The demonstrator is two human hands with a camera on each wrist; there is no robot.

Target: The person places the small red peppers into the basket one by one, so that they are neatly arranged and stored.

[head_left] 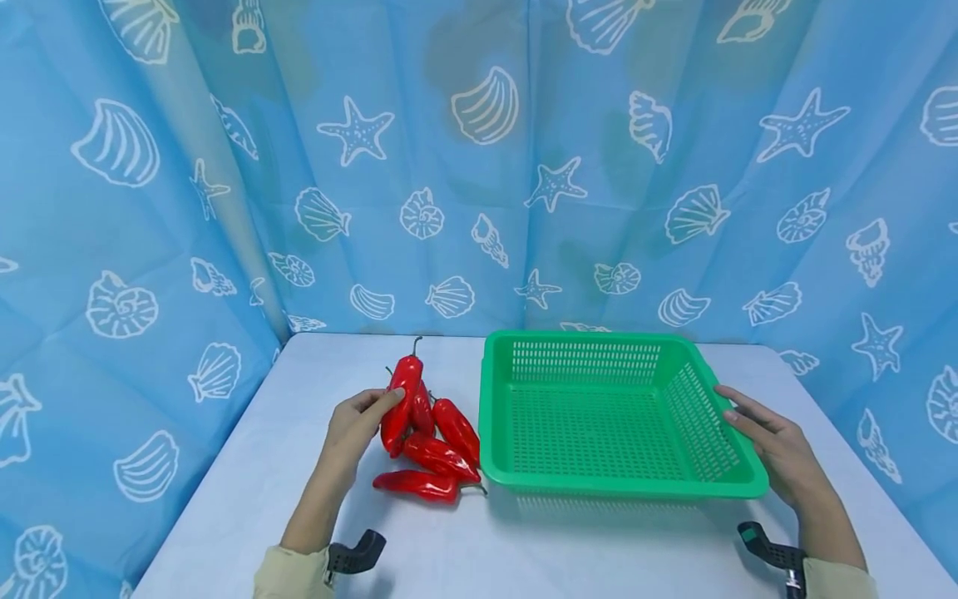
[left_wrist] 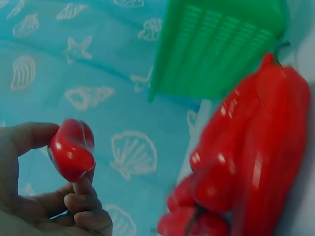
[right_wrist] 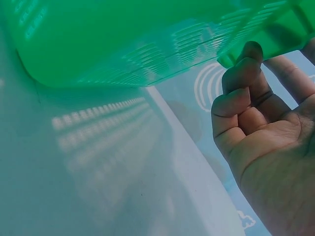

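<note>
My left hand (head_left: 352,433) pinches a glossy red chili pepper (head_left: 407,372) between thumb and fingers, its stem pointing away from me. In the left wrist view, that pepper (left_wrist: 71,150) is seen end-on, off the table. Just beside and below it lie several more red peppers (head_left: 437,457) in a loose heap, touching one another. To their right is a green plastic basket (head_left: 621,482) with slotted walls. My right hand (head_left: 786,453) grips its right rim, the thumb side on top. From the right wrist view, curled fingers (right_wrist: 236,93) show under the rim.
A white table (head_left: 584,549) bears the peppers and the basket. Blue curtains (head_left: 419,175) with white shell and starfish prints hang behind it and along both sides. Light through the basket's slots falls on the tabletop.
</note>
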